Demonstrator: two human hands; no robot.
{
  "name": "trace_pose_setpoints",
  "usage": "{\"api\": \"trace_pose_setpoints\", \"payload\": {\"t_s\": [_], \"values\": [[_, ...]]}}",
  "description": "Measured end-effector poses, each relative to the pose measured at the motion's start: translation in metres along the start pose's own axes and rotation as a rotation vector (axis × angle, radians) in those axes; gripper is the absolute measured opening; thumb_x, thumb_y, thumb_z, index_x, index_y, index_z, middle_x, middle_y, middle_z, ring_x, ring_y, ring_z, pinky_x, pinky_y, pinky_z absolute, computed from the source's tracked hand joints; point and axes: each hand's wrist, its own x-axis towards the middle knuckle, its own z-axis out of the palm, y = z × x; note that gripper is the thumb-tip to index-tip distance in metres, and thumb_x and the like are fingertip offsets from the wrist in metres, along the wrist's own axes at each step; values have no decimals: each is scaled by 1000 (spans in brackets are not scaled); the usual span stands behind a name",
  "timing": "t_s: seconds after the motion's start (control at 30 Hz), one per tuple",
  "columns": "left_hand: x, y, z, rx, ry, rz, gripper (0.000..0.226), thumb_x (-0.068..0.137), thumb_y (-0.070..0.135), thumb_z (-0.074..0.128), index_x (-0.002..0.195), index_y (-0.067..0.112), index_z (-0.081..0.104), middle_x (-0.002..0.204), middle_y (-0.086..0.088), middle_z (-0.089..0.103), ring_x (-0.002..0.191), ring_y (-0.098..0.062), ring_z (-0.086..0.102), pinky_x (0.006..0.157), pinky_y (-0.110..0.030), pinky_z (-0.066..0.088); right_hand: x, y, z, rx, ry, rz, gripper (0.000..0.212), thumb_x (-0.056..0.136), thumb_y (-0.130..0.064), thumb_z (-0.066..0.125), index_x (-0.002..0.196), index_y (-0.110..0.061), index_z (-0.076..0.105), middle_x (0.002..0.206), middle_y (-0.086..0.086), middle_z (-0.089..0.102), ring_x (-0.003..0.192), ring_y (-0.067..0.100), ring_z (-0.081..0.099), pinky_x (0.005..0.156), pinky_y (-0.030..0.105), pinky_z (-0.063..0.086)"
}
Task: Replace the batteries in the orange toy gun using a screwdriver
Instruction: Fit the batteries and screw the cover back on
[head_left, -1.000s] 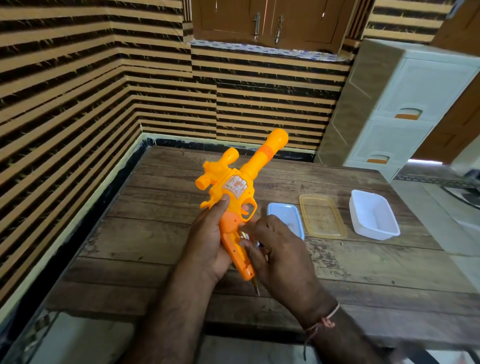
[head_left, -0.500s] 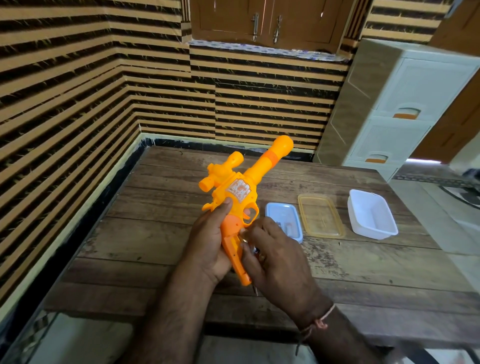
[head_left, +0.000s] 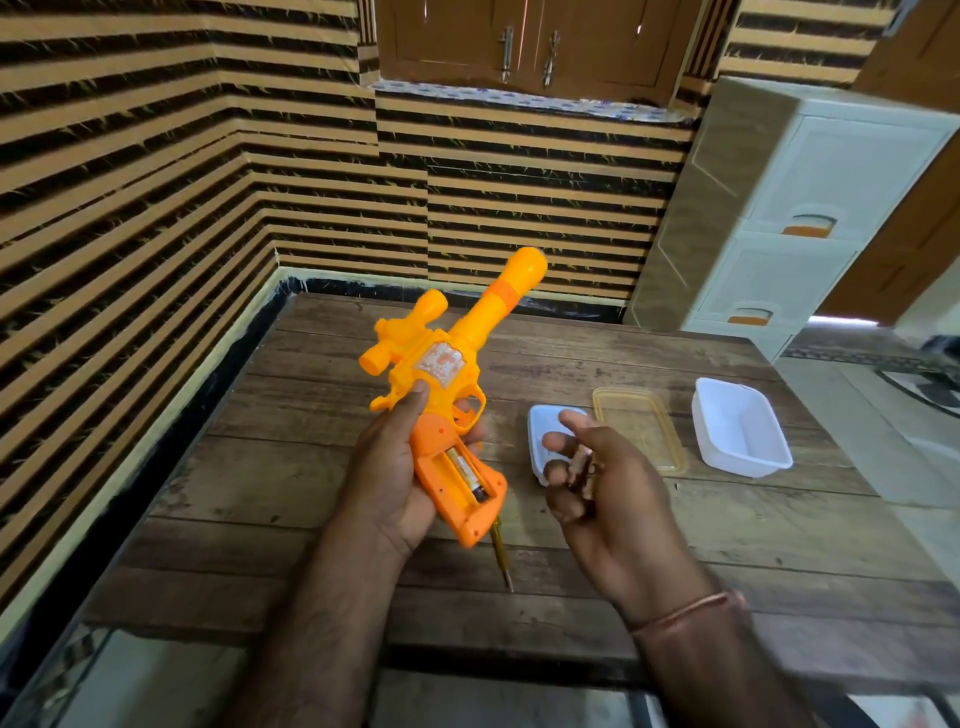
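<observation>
Your forearms are bare, without sleeves, and a thin reddish-brown thread band (head_left: 685, 610) circles your right wrist.

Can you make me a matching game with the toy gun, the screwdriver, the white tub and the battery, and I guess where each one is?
Things:
1. toy gun
2. screwdriver
3. white tub
4. battery

Places:
A. sitting inside the open slot of the handle
B. standing on the table at the far right
C. held up in the left hand
D. poking out from under the gun's handle, lying on the table

Pairs: 1-C, 2-D, 3-B, 4-A
</observation>
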Motion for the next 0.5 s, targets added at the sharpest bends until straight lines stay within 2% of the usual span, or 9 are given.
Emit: {"api": "trace_pose_setpoints", "payload": {"t_s": [0.03,0.1,0.2,0.33,0.43,0.5], "values": [[0,0,-1,-3,17,-2,40,95,38,51,123,12,62,100,-14,72,79,-30,70,76,-40,53,1,-5,-3,143,-7,132,16,95,-12,46,104,-11,59,87,8,62,53,16,55,34,19,28],[2,0,-2,-4,45,-5,35,98,37,49,119,13,64,97,-13,73,78,-30,70,77,-41,52,0,-9,-7,260,-29,236,26,94,-6,37,114,-9,53,101,16,63,67,24,69,32,16,30],[1,1,-1,-5,57,-8,33,98,38,50,117,14,63,98,-13,74,79,-30,71,74,-39,54,-3,-10,-5,300,-61,249,38,92,5,28,121,-8,49,111,23,64,81,31,75,32,14,28],[0,2,-1,-15,59,-10,33,96,37,52,118,14,63,104,-16,73,81,-31,71,75,-41,54,-5,-11,-3,261,-93,226,31,96,7,36,119,-10,49,104,24,71,93,32,73,31,13,28],[1,2,-1,-13,67,-11,35,96,37,52,119,13,62,101,-15,74,81,-31,71,74,-40,55,-8,-9,-1,203,-120,174,10,95,-1,49,100,-9,53,90,17,73,80,21,75,29,11,26],[1,2,-1,-10,75,-16,38,96,39,52,121,13,62,102,-15,74,82,-31,71,76,-42,55,-12,-7,1,87,-165,98,12,84,-9,62,93,-9,54,82,12,68,61,11,70,30,11,26]]}}
